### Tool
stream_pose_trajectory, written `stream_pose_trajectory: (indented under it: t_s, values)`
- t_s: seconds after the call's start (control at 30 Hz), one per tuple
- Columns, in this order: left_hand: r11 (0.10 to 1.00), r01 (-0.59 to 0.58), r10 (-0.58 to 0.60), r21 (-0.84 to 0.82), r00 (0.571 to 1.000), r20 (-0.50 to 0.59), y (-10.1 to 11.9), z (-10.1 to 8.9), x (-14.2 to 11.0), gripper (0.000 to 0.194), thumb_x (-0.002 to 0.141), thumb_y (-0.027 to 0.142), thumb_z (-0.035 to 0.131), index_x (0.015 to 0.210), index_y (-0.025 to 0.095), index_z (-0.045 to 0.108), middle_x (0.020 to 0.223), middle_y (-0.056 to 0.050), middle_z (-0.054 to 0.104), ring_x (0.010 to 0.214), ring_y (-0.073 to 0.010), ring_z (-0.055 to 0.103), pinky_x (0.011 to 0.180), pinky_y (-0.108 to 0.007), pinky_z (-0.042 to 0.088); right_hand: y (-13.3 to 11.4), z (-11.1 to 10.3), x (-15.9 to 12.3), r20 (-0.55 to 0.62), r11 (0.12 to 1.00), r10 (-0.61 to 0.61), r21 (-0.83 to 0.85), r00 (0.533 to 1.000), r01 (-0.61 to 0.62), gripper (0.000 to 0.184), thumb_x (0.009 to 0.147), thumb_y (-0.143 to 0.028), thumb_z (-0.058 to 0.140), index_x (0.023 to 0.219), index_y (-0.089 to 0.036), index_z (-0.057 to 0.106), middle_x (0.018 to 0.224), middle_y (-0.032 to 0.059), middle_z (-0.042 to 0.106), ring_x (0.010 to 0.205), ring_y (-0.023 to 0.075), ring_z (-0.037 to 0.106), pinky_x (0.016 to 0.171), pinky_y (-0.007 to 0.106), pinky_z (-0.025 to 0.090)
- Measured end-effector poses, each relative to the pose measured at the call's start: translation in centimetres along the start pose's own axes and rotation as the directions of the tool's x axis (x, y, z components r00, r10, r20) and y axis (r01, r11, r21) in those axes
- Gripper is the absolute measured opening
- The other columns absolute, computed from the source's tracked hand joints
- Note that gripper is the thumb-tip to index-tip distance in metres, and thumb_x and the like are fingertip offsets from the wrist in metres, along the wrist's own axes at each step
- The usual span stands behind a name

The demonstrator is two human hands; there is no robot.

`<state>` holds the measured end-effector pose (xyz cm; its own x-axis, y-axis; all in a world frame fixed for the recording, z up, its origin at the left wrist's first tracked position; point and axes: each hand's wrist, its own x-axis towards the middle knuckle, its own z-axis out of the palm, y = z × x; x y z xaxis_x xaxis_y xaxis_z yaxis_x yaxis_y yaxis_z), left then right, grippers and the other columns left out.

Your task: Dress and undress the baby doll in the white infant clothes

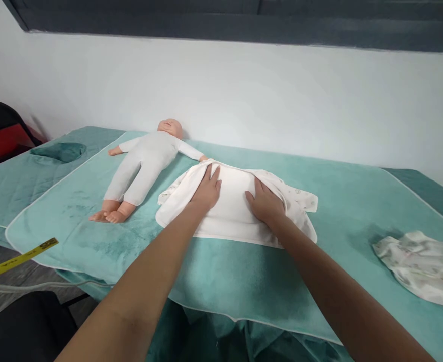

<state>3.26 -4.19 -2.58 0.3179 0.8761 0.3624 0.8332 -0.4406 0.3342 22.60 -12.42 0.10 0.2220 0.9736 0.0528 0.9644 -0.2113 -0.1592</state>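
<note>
A white baby top [236, 201] with small prints on its sleeves lies spread in front of me, its front panels folded outward and its plain inside showing. My left hand [207, 192] rests on the left part of the top, fingers stretched out and partly against the opened panel. On the right side, my right hand [265, 202] presses flat with thumb and fingers apart, some fingertips hidden at the folded panel edge. A baby doll [149, 151] in a white bodysuit lies on its back to the left, one hand close to the top's upper left edge.
A teal mat [342, 201] with pale edging covers the bed. A crumpled printed cloth [425, 266] lies at the right. At left are a yellow tag [21, 259] by a cable, a black chair [28, 327] and a red and black item [4, 141]. A white wall [244, 95] stands behind.
</note>
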Motion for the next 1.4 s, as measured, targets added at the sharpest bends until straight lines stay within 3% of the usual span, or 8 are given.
stream_pose_trajectory:
  t_s: [0.23, 0.47, 0.6, 0.73, 0.93, 1.2, 1.4]
  values:
    - [1.000, 0.018, -0.017, -0.012, 0.997, 0.069, 0.0, 0.4, 0.2, 0.056, 0.099, 0.035, 0.033, 0.151, 0.017, 0.033, 0.165, -0.010, 0.013, 0.152, -0.0287, 0.014, 0.125, -0.042, 0.018, -0.1, 0.1, 0.3, 0.052, 0.999, 0.029, 0.012, 0.998, -0.029, 0.066, 0.098, -0.049, 0.025, 0.157, -0.018, 0.022, 0.155, 0.0116, 0.037, 0.137, 0.0323, 0.041, 0.106, 0.048, 0.042]
    - [1.000, -0.004, -0.001, 0.024, 0.982, 0.188, -0.1, 0.8, 0.4, 0.055, 0.100, 0.033, 0.023, 0.149, 0.010, 0.036, 0.158, -0.011, 0.033, 0.152, -0.0240, 0.013, 0.125, -0.041, 0.019, 0.2, 0.2, 0.7, 0.104, 1.000, 0.004, 0.019, 0.995, -0.006, 0.063, 0.099, -0.049, 0.022, 0.155, -0.020, 0.026, 0.154, 0.0105, 0.039, 0.139, 0.0288, 0.039, 0.110, 0.046, 0.037]
    - [0.998, -0.040, 0.028, 0.046, 0.974, 0.225, 0.1, 0.5, 0.3, 0.052, 0.099, 0.028, 0.026, 0.145, 0.010, 0.043, 0.154, -0.010, 0.041, 0.153, -0.0230, 0.010, 0.126, -0.041, 0.017, 0.4, 0.4, 0.8, 0.096, 0.999, -0.018, 0.031, 0.995, 0.015, 0.061, 0.100, -0.047, 0.023, 0.154, -0.019, 0.029, 0.152, 0.0108, 0.043, 0.138, 0.0287, 0.041, 0.110, 0.047, 0.036]
    - [1.000, -0.029, 0.029, -0.007, 0.979, 0.200, 0.1, 0.3, 0.1, 0.051, 0.099, 0.029, 0.029, 0.144, 0.011, 0.045, 0.156, -0.011, 0.038, 0.152, -0.0236, 0.013, 0.125, -0.039, 0.018, 0.5, 0.3, 1.0, 0.078, 0.998, -0.017, 0.067, 0.997, 0.012, 0.058, 0.100, -0.046, 0.025, 0.151, -0.019, 0.034, 0.149, 0.0115, 0.045, 0.135, 0.0286, 0.044, 0.109, 0.046, 0.037]
    - [0.995, 0.028, -0.021, -0.094, 0.997, 0.070, 0.2, 0.2, -0.2, 0.056, 0.100, 0.035, 0.029, 0.152, 0.016, 0.030, 0.165, -0.012, 0.012, 0.152, -0.0279, 0.014, 0.124, -0.043, 0.021, -0.3, 0.4, 1.9, 0.041, 0.985, 0.103, 0.136, 0.994, -0.108, 0.058, 0.101, -0.043, 0.022, 0.146, -0.013, 0.038, 0.145, 0.0168, 0.049, 0.130, 0.0300, 0.049, 0.105, 0.045, 0.041]
    - [0.998, 0.035, -0.034, -0.061, 0.999, 0.026, 0.4, -0.2, -0.3, 0.055, 0.099, 0.031, 0.030, 0.154, 0.020, 0.028, 0.166, -0.009, 0.008, 0.152, -0.0276, 0.008, 0.125, -0.043, 0.015, -1.6, 1.1, 1.6, -0.125, 0.987, 0.083, 0.144, 0.989, -0.064, 0.061, 0.098, -0.031, 0.027, 0.155, -0.010, 0.020, 0.157, 0.0166, 0.031, 0.136, 0.0306, 0.042, 0.105, 0.042, 0.042]
    - [0.998, 0.024, -0.021, -0.055, 0.998, 0.053, 0.3, 0.0, -0.4, 0.053, 0.100, 0.030, 0.026, 0.150, 0.013, 0.034, 0.163, -0.014, 0.017, 0.152, -0.0255, 0.013, 0.124, -0.041, 0.021, -1.2, 1.5, 2.2, -0.080, 0.986, 0.053, 0.160, 0.995, -0.040, 0.063, 0.097, -0.037, 0.029, 0.153, -0.008, 0.026, 0.154, 0.0179, 0.036, 0.140, 0.0308, 0.037, 0.113, 0.044, 0.035]
